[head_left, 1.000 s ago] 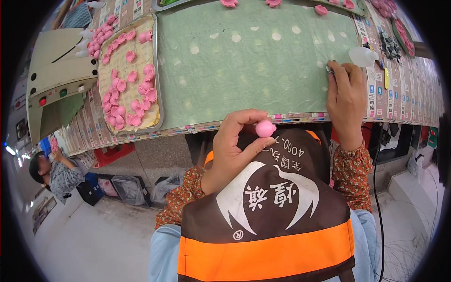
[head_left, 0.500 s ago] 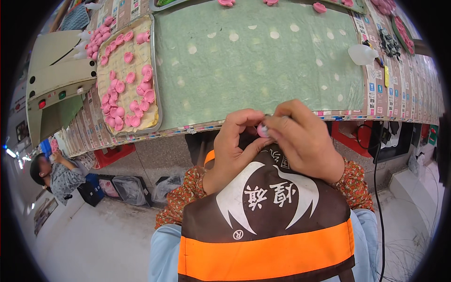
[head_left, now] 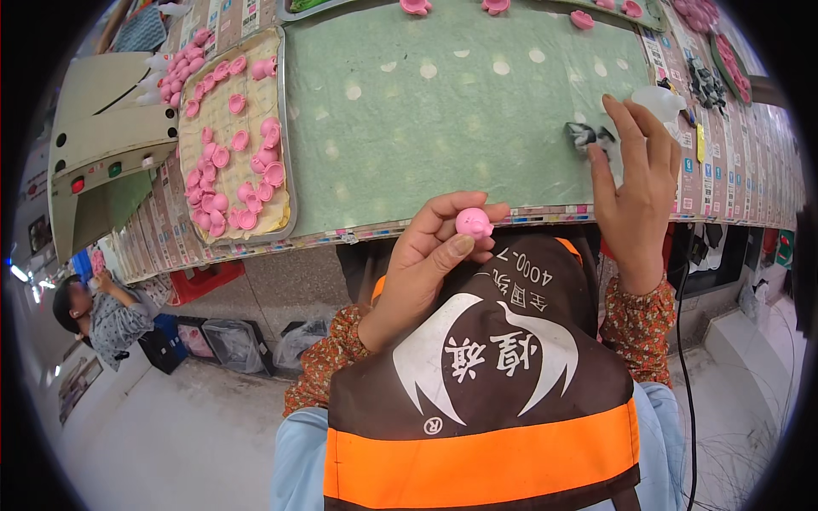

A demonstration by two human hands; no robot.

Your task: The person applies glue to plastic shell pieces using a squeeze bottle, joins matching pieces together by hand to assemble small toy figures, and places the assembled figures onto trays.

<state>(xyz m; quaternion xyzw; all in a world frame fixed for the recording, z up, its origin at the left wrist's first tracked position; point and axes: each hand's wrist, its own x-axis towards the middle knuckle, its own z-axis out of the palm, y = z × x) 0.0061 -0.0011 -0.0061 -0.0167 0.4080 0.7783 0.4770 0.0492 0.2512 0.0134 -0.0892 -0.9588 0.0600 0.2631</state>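
Note:
Between the thumb and fingers of my left hand (head_left: 417, 268) is a small round pink plastic toy piece (head_left: 473, 223), held just in front of the table edge. My right hand (head_left: 637, 192) is over the right part of the green mat (head_left: 460, 128), fingers and thumb spread. By its thumb and index finger is a crumpled black-and-white cloth scrap (head_left: 586, 136), slightly blurred; whether it touches the thumb I cannot tell. A white plastic bottle (head_left: 654, 102) stands beyond these fingers, partly hidden by them.
A metal tray (head_left: 288, 170) of pink shell-like pieces (head_left: 247, 220) lies at the left, beside a beige machine (head_left: 111, 128) with buttons. Several pink pieces (head_left: 582, 19) sit along the far edge. Dark scraps (head_left: 707, 85) lie at the right. Another person (head_left: 119, 315) is at far left.
My right hand has left the pink toy piece and moved right and away over the mat, its fingers opening beside the cloth scrap. My left hand keeps the piece, now uncovered.

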